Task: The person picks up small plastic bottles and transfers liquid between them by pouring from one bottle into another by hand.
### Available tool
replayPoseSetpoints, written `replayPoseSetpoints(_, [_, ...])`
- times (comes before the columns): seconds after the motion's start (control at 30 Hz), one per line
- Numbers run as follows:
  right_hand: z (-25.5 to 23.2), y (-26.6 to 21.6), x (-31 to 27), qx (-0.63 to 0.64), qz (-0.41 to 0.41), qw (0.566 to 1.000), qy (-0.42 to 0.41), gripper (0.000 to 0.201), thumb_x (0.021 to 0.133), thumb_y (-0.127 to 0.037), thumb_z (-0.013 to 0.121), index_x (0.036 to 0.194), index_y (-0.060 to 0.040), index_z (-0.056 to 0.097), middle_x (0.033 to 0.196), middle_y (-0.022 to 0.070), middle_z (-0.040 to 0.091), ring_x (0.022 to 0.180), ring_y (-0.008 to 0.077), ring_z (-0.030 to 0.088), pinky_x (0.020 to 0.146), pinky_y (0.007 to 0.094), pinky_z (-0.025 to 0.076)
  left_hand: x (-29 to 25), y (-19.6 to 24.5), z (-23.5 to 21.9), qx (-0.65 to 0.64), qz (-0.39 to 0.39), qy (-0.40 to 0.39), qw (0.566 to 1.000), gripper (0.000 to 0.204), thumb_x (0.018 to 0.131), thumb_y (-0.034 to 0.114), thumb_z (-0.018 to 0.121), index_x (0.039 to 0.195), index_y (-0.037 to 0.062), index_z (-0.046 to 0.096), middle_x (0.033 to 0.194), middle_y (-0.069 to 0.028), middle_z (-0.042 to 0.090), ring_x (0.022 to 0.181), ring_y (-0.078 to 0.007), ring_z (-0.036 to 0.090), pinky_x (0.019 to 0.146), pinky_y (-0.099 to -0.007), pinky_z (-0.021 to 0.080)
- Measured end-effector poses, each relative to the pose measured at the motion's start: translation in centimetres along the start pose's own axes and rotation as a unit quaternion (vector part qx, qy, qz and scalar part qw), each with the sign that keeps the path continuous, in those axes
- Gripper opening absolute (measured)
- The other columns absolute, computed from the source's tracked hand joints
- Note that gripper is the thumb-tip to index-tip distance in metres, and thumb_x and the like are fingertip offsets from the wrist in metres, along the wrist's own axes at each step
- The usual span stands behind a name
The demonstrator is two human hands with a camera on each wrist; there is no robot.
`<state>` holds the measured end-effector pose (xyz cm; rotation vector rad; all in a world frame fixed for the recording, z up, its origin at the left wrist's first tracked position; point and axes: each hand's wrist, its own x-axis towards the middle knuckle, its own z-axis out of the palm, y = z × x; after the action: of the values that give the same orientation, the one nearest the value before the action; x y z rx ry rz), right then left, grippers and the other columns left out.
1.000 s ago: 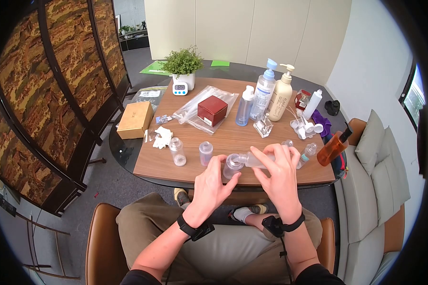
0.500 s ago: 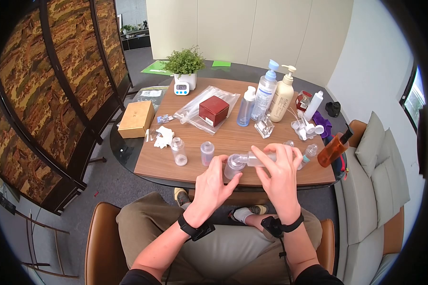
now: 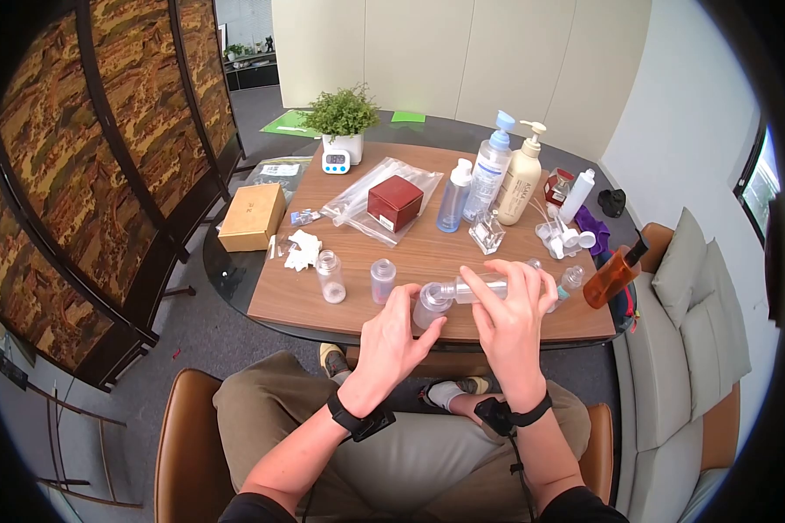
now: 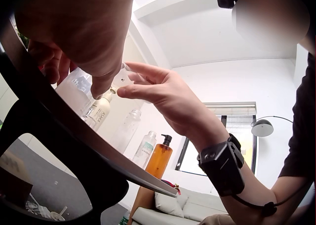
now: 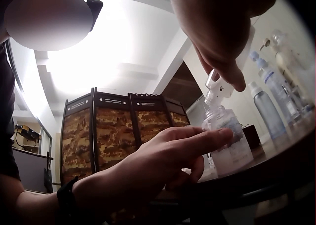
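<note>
Near the table's front edge, my left hand (image 3: 391,338) grips a clear open-necked bottle (image 3: 430,312) between thumb and fingers, keeping it upright. My right hand (image 3: 516,318) holds a second clear bottle (image 3: 475,288) tipped almost on its side, its neck right at the upright bottle's mouth. In the right wrist view the tipped bottle (image 5: 220,91) slants down into the mouth of the upright bottle (image 5: 231,158), which has pale contents at its base. Two more small open bottles stand to the left, one with whitish contents (image 3: 331,283) and one bluish (image 3: 383,283).
Behind my right hand stands a small clear bottle (image 3: 570,281), with an amber pump bottle (image 3: 615,277) further right. Farther back are tall pump bottles (image 3: 520,183), a glass perfume bottle (image 3: 487,232), a dark red box (image 3: 395,204) on a plastic bag, a crumpled tissue (image 3: 303,250) and a cardboard box (image 3: 251,218).
Both hands keep their hold, and the tipped bottle stays at the upright bottle's mouth. The head view shifts very slightly.
</note>
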<state>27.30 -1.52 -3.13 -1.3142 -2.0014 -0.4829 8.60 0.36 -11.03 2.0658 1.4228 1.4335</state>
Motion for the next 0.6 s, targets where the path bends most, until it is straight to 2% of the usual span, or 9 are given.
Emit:
replayPoseSetpoints(0.17, [0.38, -0.14, -0.09, -0.006, 0.001, 1.0, 0.011, 0.051, 0.088, -0.004, 0.08, 0.136, -0.0209, 0.081, 0.135, 0.0074, 0.067, 0.135, 0.0279, 0.059, 0.125, 0.0591, 0.029, -0.01, 0.11, -0.07, 0.001, -0.009, -0.005, 1.0, 0.06, 0.094, 0.034, 0.091, 0.138, 0.0042, 0.062, 0.112, -0.016, 0.076, 0.074, -0.0336, 0.072, 0.069, -0.0463, 0.059])
replayPoseSetpoints(0.33, [0.53, -0.34, -0.15, -0.013, -0.002, 1.0, 0.02, 0.049, 0.089, -0.005, 0.08, 0.135, -0.022, 0.082, 0.137, 0.0073, 0.067, 0.136, 0.0287, 0.059, 0.125, 0.0608, 0.029, -0.03, 0.07, -0.01, -0.004, -0.006, -0.005, 1.0, 0.06, 0.095, 0.034, 0.09, 0.138, 0.0043, 0.062, 0.12, -0.0166, 0.076, 0.088, -0.0382, 0.076, 0.076, -0.0481, 0.061])
replayPoseSetpoints(0.6, [0.76, -0.46, -0.24, -0.038, -0.01, 0.999, 0.03, 0.047, 0.09, -0.007, 0.078, 0.134, -0.0233, 0.082, 0.143, 0.0078, 0.066, 0.142, 0.0292, 0.057, 0.126, 0.0614, 0.028, -0.01, 0.49, -0.34, -0.005, -0.03, -0.022, 0.999, 0.06, 0.095, 0.033, 0.09, 0.139, 0.0031, 0.061, 0.122, -0.017, 0.076, 0.096, -0.0387, 0.077, 0.079, -0.048, 0.062])
